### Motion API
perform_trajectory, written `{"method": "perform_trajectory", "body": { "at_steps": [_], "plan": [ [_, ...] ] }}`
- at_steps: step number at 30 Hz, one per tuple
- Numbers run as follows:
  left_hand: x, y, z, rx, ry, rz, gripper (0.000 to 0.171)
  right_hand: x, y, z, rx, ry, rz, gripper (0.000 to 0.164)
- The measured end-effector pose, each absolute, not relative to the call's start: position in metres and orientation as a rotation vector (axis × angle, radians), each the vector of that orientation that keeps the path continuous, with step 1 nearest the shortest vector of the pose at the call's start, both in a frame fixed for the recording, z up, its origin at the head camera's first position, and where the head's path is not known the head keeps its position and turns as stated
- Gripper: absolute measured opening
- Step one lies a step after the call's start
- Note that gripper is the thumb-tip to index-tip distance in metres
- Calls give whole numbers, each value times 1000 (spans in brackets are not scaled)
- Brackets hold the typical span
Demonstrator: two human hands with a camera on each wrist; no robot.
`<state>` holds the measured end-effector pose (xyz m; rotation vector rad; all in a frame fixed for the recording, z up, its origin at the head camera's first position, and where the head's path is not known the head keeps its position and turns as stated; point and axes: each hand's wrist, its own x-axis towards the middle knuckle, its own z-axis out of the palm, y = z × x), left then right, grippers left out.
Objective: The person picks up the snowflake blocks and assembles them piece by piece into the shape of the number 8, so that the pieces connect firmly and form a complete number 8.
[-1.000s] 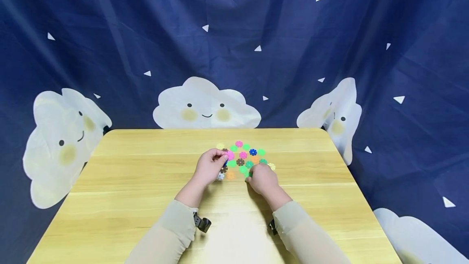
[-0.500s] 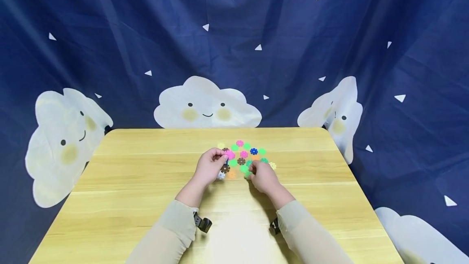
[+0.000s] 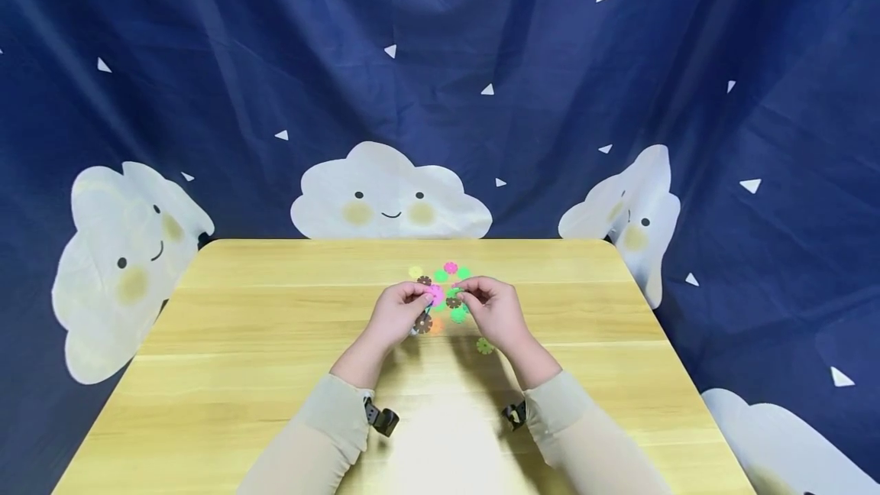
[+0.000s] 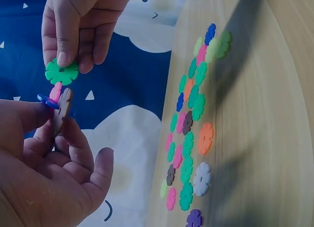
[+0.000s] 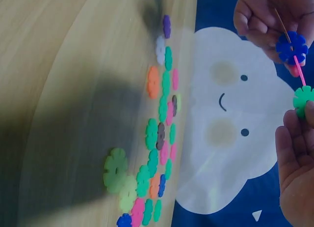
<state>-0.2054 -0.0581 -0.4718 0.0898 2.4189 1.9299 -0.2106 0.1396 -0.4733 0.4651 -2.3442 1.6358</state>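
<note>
My left hand [image 3: 395, 315] pinches a small cluster of slotted flower-shaped plastic discs, held up over the table. In the left wrist view the cluster shows a brown disc [image 4: 61, 111], a blue disc [image 4: 48, 100] and a pink disc [image 4: 56, 92], interlocked at angles. Opposite it, my right hand [image 3: 498, 315] holds a green disc [image 4: 61, 72] between thumb and fingers. The lower edge of the green disc meets the tip of the pink disc. From the right wrist view the pink disc appears edge-on, between the blue and green ones.
Several loose discs lie on the wooden table [image 3: 241, 373] under and beyond the hands, among them an orange one [image 4: 206, 138], a white one [image 4: 201, 179] and a purple one [image 4: 194, 218]. A yellow-green disc [image 3: 484, 346] lies nearer, by the right wrist. A blue curtain [image 3: 440, 98] hangs behind.
My right hand has picked up a green disc from the table and brought it up and leftward to the cluster. My left hand has stayed nearly in place, still holding the cluster.
</note>
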Motion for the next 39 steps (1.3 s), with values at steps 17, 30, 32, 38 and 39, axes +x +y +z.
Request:
{"method": "perform_trajectory", "body": {
  "at_steps": [17, 30, 32, 38, 39],
  "plan": [
    [-206, -61, -471, 64, 2252, 2013, 13, -212, 141, -472, 713, -2242, 1513, 9],
    [-209, -60, -467, 88, 2365, 1924, 14, -215, 140, -469, 767, -2275, 1371, 9],
    [-210, -60, -467, 100, 2389, 1901, 14, -216, 140, -468, 784, -2283, 1297, 10],
    [-217, -59, -465, 124, 2447, 1848, 12, -221, 139, -467, 859, -2255, 1072, 12],
    [-218, -58, -465, 133, 2468, 1837, 12, -222, 139, -467, 867, -2251, 1059, 12]
  ]
}}
